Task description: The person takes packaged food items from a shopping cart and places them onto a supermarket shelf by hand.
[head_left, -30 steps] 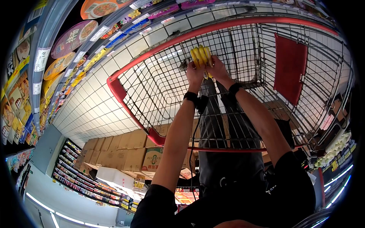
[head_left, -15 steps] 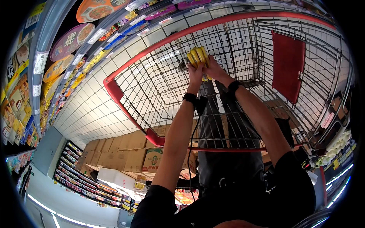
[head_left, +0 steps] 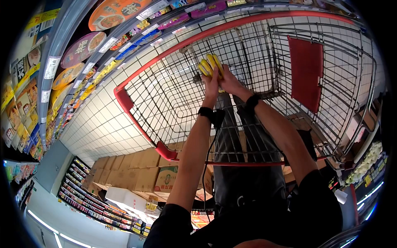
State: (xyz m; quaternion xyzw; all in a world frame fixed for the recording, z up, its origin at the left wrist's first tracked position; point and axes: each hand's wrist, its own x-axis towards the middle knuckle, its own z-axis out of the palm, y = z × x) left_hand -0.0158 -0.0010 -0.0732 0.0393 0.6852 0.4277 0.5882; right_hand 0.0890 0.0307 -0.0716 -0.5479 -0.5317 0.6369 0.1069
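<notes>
Both hands are inside a wire shopping cart [head_left: 178,84] with red rims, close together over its basket. Between them is a yellow bundle [head_left: 211,65] of long rounded pieces, resembling a bunch of bananas; its exact kind is hard to make out. My left hand [head_left: 211,84] grips it from the near left side, fingers closed. My right hand [head_left: 229,81] is closed on its right side, fingers partly hidden behind the bundle. A bit of yellow also shows below the hands. Dark straps circle both wrists.
Shelves of packaged food line the left and top, including noodle bowls [head_left: 84,48] and price tags [head_left: 51,67]. A red panel [head_left: 305,74] hangs at the cart's right. Stacked cardboard boxes [head_left: 142,175] and a white box [head_left: 126,198] stand at lower left.
The yellow bundle has turned and shifted slightly left in the hands, its pieces now fanned differently. Both hands stay around it. The view has shifted a little against the shelves and cart.
</notes>
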